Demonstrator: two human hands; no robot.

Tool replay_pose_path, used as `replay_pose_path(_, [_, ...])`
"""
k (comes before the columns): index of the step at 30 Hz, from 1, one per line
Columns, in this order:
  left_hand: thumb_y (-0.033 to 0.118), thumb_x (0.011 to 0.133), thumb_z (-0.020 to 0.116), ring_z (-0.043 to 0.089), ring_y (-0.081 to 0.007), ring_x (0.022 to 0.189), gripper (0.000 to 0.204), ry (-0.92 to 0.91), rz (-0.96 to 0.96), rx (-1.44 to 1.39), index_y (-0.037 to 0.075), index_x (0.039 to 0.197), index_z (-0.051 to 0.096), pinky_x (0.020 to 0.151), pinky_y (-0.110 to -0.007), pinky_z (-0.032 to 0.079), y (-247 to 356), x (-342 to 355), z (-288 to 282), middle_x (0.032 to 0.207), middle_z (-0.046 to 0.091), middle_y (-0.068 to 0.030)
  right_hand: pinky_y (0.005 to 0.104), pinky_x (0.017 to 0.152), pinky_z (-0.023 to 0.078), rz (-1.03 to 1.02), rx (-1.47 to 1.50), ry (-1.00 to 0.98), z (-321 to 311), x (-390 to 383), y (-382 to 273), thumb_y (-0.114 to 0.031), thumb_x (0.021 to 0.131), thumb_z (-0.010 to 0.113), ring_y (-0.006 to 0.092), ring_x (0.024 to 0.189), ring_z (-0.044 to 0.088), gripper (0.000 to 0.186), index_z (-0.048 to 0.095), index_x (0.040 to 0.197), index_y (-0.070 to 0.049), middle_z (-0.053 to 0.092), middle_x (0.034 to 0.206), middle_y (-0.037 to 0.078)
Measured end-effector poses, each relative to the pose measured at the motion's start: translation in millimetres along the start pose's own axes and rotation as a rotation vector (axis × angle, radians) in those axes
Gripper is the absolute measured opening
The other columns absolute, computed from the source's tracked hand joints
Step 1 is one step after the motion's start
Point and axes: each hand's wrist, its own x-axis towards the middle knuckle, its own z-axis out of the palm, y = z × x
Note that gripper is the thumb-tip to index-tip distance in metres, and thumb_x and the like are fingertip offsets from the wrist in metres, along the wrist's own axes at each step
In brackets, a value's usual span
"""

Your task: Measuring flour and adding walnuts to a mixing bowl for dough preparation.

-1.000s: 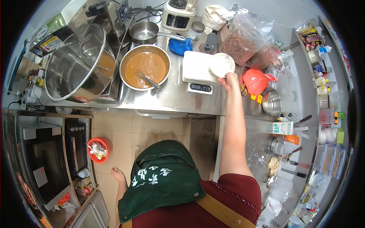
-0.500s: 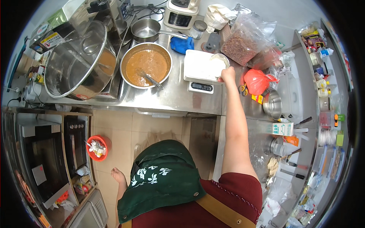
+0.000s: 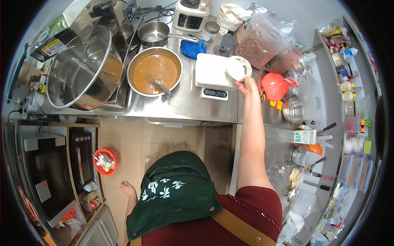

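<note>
Right arm (image 3: 253, 143): extended forward. Right hand (image 3: 246, 86): gripping a round bowl (image 3: 238, 67) over the digital scale's (image 3: 214, 94) right side. Left hand (image 3: 128, 189): lowered, left of scale — opening cannot be told.

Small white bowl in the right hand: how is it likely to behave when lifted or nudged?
The small white bowl is probably stiff, since its rim looks evenly round. It seems fairly light, as the right hand alone holds it out. Held only at its near edge, it may tip if nudged.
</note>
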Motion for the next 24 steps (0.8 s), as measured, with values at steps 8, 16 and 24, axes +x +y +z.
replay_pose_path(8, [0.023,0.085,0.038,0.044,-0.0351,0.089,0.032,0.074,0.065,-0.078,-0.006,0.095,0.048,0.079,-0.040,0.035,-1,12,4,0.091,0.049,-0.0237,0.0267,0.041,0.047,0.014,-0.019,0.010,-1,-14,-16,0.003,0.072,0.031,0.0180,0.050,0.050,0.027,0.039,0.097,0.008,0.049,0.074,0.014])
replay_pose_path(16, [0.023,0.085,0.039,0.044,-0.0346,0.088,0.032,-0.010,0.026,-0.008,-0.006,0.094,0.048,0.078,-0.039,0.036,-9,2,7,0.092,0.049,-0.0232,0.0277,0.042,0.048,-0.045,-0.182,0.083,-4,-22,-19,0.002,0.071,0.032,0.0188,0.050,0.051,0.027,0.041,0.096,0.010,0.051,0.072,0.015])
replay_pose_path(24, [0.024,0.085,0.038,0.045,-0.0342,0.089,0.032,0.027,0.018,-0.024,-0.005,0.095,0.048,0.078,-0.040,0.036,-8,5,3,0.092,0.049,-0.0230,0.0294,0.042,0.048,-0.090,-0.246,0.102,-12,-24,-18,0.003,0.070,0.032,0.0199,0.051,0.052,0.029,0.040,0.096,0.012,0.051,0.072,0.016])
